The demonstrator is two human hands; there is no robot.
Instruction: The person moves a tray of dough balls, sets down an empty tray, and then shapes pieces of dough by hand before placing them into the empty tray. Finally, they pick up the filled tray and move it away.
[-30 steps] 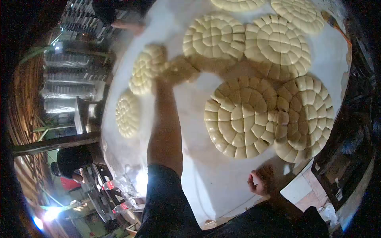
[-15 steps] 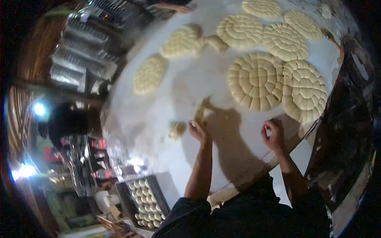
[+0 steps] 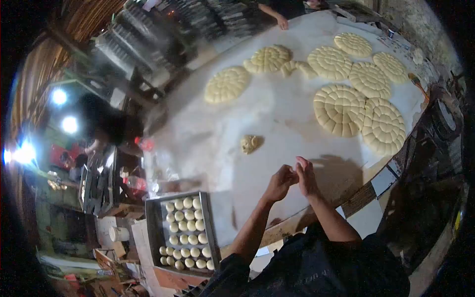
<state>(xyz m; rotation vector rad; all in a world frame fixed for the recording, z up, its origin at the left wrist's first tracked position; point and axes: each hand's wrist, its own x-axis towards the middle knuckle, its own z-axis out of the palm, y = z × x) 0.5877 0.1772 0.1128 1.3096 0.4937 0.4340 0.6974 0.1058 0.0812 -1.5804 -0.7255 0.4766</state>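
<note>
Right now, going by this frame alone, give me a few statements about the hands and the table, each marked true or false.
1. The left hand and right hand meet over the near edge of the table. True.
2. A small dough lump lies on the table, apart from both hands. True.
3. The tray is empty. False: it holds rows of dough balls.
4. The scored dough rounds are stacked in one pile. False: they lie flat, spread across the table, some touching.
5. Another person's hand is at the far edge. True.
</note>
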